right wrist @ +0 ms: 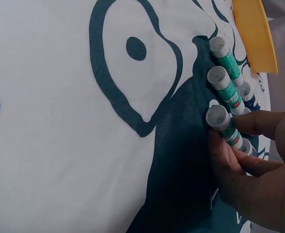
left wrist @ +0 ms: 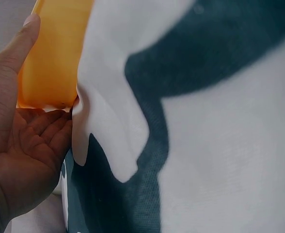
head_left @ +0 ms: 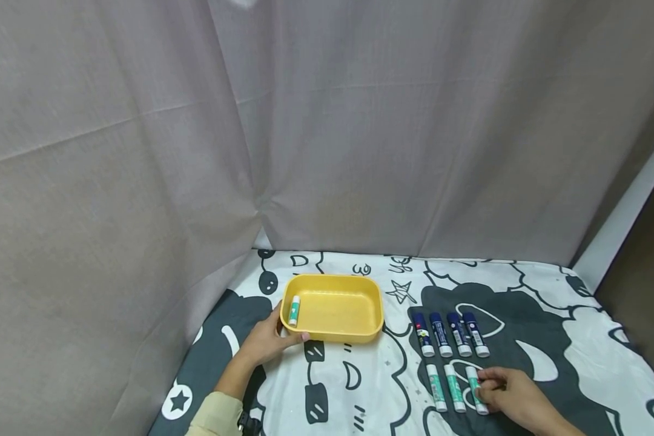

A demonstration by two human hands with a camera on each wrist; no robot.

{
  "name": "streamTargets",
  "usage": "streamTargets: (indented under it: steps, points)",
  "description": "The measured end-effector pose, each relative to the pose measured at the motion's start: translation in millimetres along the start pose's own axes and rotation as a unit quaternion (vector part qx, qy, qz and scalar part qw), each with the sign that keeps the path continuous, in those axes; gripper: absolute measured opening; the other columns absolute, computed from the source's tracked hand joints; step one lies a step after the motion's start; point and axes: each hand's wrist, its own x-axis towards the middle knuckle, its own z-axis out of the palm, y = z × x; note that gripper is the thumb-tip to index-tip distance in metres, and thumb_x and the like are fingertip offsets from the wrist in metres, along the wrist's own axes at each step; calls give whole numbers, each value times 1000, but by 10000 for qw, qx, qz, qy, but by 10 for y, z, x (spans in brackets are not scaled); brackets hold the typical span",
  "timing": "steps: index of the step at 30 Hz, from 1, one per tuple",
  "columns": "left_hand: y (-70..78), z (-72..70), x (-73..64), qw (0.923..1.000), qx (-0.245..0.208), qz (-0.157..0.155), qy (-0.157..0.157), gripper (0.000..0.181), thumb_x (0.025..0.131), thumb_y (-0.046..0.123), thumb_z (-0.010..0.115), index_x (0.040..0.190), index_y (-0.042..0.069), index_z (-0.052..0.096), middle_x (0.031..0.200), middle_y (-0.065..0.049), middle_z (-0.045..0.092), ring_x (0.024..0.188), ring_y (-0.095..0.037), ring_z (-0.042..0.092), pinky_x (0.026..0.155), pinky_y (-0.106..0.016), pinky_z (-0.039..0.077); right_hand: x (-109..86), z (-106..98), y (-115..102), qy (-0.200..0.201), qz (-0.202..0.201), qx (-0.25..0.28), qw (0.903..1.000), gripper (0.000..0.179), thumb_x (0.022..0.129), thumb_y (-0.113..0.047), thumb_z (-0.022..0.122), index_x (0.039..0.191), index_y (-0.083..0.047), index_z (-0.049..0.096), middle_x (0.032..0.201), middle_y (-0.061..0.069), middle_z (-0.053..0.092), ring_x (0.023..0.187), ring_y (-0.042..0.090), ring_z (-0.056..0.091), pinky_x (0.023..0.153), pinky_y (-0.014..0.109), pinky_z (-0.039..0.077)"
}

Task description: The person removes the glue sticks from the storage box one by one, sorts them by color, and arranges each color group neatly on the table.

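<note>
My left hand [head_left: 267,339] holds the front left corner of a yellow tray [head_left: 338,336], its thumb along the front wall and its fingers at the left side. One green-and-white glue stick [head_left: 294,310] lies inside against the tray's left end. With thumb and fingers, my right hand [head_left: 515,396] pinches a green-and-white glue stick [head_left: 473,381], the rightmost of the near row. Left of it lie two more green glue sticks, one in the middle [head_left: 455,389] and one at the left end [head_left: 436,388]. In the right wrist view the held glue stick [right wrist: 218,116] shows its white end.
Behind the green row lies a row of several dark blue glue sticks with white ends, among them a leftmost one [head_left: 422,334] and a rightmost one [head_left: 476,335]. A black-and-white patterned cloth [head_left: 338,387] covers the table. Grey curtains [head_left: 349,151] hang behind and at the left.
</note>
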Motion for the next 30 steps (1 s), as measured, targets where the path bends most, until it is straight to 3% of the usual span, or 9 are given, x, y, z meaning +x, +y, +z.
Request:
streamTargets:
  steps: [12,21,30]
  points:
    - [-5,6,19,10000,-17,-88,-20,126,80,81,84,178,30,24,169,-17,53,155,-42,53,123,-64,46,-32,7,-37,107,-15,-7,9999,48,96,-1,77,135,22,60,96,16,69,81,19,68,72,38,65]
    - [22,4,7,9999,-33,-101,-16,127,79,81,85,178,30,24,169,-17,53,156,-42,52,123,-65,45,-77,-68,-178,269,-167,-98,9994,54,97,-9,82,135,20,60,97,15,71,80,18,70,72,39,65]
    - [7,8,-3,10000,-28,-87,-14,126,80,80,85,178,29,24,169,-18,54,155,-42,53,123,-65,46,-112,-86,-452,373,-725,-187,9965,53,98,-16,84,135,16,65,101,12,75,83,18,73,73,39,65]
